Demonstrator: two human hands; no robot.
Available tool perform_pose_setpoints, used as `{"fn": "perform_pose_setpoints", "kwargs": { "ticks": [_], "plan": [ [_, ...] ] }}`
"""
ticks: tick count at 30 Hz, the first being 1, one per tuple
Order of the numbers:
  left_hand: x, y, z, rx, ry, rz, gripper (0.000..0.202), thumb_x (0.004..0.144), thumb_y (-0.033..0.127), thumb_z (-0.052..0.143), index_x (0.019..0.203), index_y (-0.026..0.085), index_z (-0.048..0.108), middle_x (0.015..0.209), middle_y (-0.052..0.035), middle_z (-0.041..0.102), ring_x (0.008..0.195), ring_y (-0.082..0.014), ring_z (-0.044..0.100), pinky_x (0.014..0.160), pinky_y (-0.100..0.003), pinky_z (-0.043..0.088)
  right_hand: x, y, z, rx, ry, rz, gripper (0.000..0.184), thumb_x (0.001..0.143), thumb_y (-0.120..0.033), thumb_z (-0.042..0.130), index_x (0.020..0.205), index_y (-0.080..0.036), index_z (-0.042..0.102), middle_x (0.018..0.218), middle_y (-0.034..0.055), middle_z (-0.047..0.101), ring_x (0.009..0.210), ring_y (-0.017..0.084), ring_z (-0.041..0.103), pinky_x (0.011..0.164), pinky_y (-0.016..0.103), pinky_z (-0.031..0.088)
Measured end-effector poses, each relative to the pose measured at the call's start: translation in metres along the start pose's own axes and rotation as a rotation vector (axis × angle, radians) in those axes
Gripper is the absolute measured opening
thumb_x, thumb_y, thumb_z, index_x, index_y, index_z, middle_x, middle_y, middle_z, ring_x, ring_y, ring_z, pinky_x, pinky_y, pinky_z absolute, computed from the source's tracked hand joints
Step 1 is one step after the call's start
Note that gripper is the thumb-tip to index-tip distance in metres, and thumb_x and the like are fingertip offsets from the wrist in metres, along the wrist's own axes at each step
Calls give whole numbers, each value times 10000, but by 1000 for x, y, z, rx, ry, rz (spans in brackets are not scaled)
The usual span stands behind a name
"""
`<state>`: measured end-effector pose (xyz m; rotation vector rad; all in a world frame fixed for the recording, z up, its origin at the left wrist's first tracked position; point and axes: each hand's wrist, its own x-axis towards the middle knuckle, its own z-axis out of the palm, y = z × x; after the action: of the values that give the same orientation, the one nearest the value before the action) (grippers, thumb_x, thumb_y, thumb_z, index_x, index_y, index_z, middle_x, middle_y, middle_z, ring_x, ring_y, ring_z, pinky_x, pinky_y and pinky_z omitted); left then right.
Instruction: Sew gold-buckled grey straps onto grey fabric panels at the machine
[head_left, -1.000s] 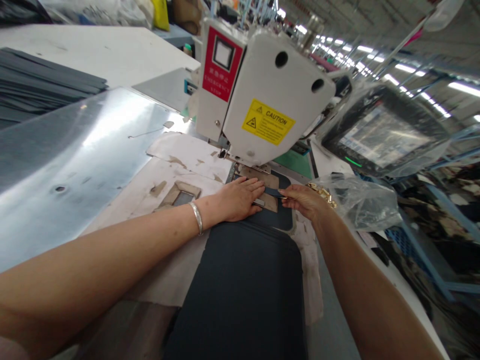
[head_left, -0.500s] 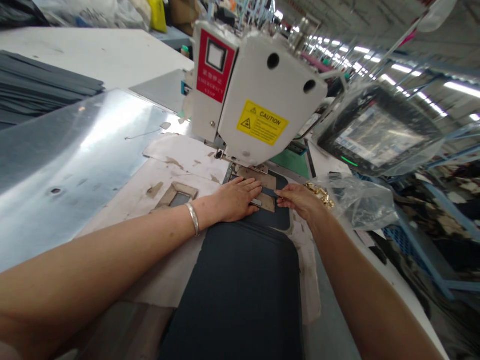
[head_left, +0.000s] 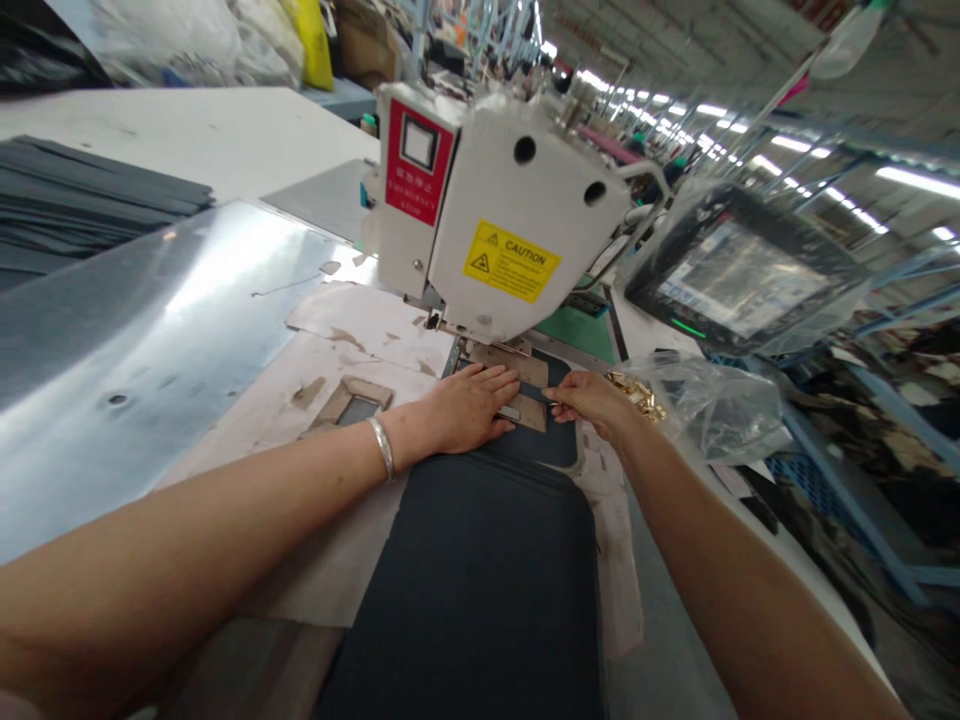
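Under the head of a white sewing machine (head_left: 491, 215), tan template plates (head_left: 529, 412) lie on a dark panel (head_left: 561, 432). My left hand (head_left: 469, 408) rests flat on the plates and panel, fingers stretched out. At the plates' right edge, my right hand (head_left: 589, 400) is closed in a pinch. Its fingertips hold the end of a narrow dark strip (head_left: 534, 393) that lies between the plates. Part of the strip is hidden by my left hand. Towards me a larger dark padded piece (head_left: 487, 580) stretches over the table edge.
Gold-coloured metal pieces (head_left: 637, 393) lie beside a clear plastic bag (head_left: 720, 405) on the right. Above them stands a plastic-wrapped control screen (head_left: 742, 270). A tan frame (head_left: 349, 400) sits left of my hand. Stacked dark strips (head_left: 90, 210) lie at the far left.
My view has tilted slightly, so the machine appears lower. My left hand stays pressed on the plates. My right fingertips remain pinched at the plates' right edge, with little movement.
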<state>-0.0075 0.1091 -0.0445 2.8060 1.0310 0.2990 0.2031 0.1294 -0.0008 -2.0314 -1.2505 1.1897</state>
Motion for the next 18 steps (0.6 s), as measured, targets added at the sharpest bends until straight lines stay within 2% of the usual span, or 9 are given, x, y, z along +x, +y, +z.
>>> {"fn": "perform_pose_setpoints", "kwargs": {
  "ticks": [3,6,9,12,15,18],
  "plan": [
    [-2,-1,0,6,9,6,567,970,440,404,1446,131,380,1537,-108,346,1425,-234,303,1158,-364,212,1,1,2,-141,26,14,323,766,-150,783,648,-170,483,417,-41,537,347,86,521,358,176,486],
    [-2,-1,-1,20,13,13,563,975,426,409,1442,114,383,1533,-121,347,1423,-234,310,1158,-372,223,0,4,3,-183,41,51,325,765,-229,797,692,-176,485,431,-40,558,310,88,501,327,176,451],
    [5,2,-1,24,15,104,503,985,349,410,1426,107,409,1514,-129,381,1411,-210,338,1154,-353,242,-1,8,4,-143,11,46,308,798,-272,769,722,-180,485,442,-36,573,314,89,512,343,173,451],
    [17,11,3,2,13,197,487,976,301,436,1420,101,417,1489,-125,424,1382,-193,386,1151,-329,259,-3,10,5,-145,6,36,257,857,-249,699,732,-181,485,447,-38,574,314,91,511,349,175,443],
    [23,18,6,-2,52,153,499,965,333,466,1406,104,433,1461,-126,462,1348,-204,432,1128,-336,305,-4,11,5,-145,23,28,240,872,-238,674,730,-181,489,449,-39,575,317,87,509,354,168,431],
    [11,14,3,28,83,82,511,954,371,491,1385,98,458,1429,-131,498,1302,-230,481,1095,-338,351,-4,14,5,-123,37,14,268,831,-272,722,718,-181,496,451,-37,576,318,84,502,356,164,414]
  ]
}}
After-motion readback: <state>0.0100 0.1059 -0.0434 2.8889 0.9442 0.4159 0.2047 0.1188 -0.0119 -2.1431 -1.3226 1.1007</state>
